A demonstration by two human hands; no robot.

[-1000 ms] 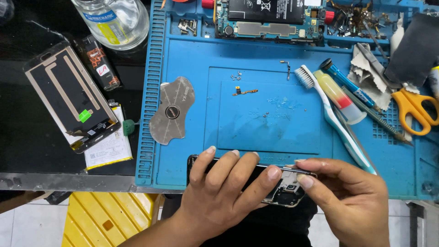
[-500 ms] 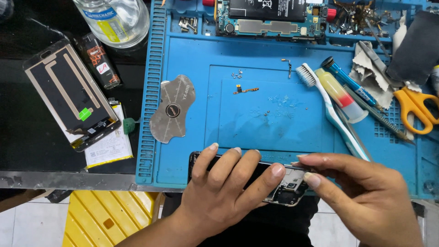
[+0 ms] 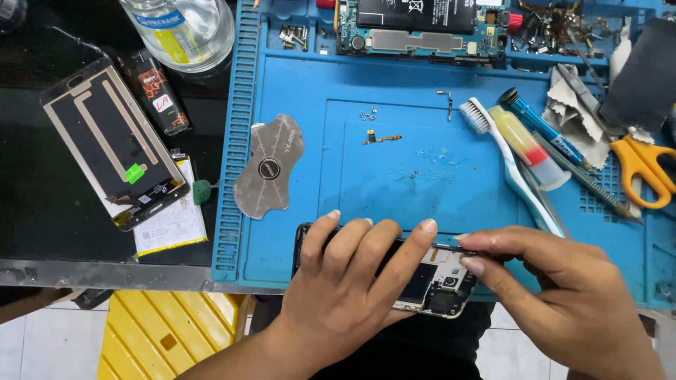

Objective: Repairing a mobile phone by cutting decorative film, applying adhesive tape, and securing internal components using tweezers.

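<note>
The left hand point(image 3: 345, 281) lies over most of the open phone point(image 3: 436, 281), so only its right end and a dark corner at the left show. The right hand point(image 3: 563, 295) is cut off by the bottom edge of the frame, and whatever its fingertips pinch is too thin to tell. At the top edge, the clear bottle point(image 3: 184, 28) and the circuit board point(image 3: 422, 28) lose their upper parts. The scissors point(image 3: 644, 169) run off the right edge. The tiny screws point(image 3: 367, 112) in the middle of the blue mat point(image 3: 296, 77) are too small to count. The toothbrush point(image 3: 507, 165) handle slips under the right hand.
</note>
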